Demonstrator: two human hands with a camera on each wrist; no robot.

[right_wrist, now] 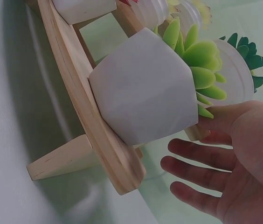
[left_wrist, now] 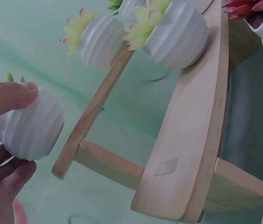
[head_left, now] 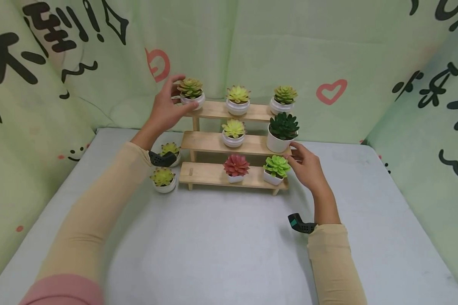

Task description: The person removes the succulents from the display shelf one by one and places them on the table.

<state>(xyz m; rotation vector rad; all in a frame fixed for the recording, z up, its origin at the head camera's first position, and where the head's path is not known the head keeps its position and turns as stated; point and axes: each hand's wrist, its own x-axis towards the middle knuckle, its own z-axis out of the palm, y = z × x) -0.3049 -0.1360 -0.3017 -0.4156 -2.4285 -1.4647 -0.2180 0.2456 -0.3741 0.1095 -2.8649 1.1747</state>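
Observation:
My left hand [head_left: 170, 103] holds a potted succulent [head_left: 191, 90] in a round white ribbed pot at the left end of the three-tier wooden plant stand [head_left: 204, 168]. In the left wrist view, thumb and fingers sit on opposite sides of that white pot [left_wrist: 34, 126], which is beside the top shelf's end. My right hand [head_left: 308, 166] pinches the right end of the middle shelf between thumb and index finger, its other fingers loosely extended. Close by are a dark green succulent [head_left: 283, 132] above and a bright green one [right_wrist: 143, 88] on the bottom shelf.
Two more succulents share the top shelf, a yellow-green one [head_left: 238, 101] and another at its right [head_left: 284, 99]. A yellow succulent [head_left: 233, 133] stands mid-tier, a red one [head_left: 236, 168] below. Two potted succulents [head_left: 163, 180] stand on the white table left of the stand. A curtain hangs behind.

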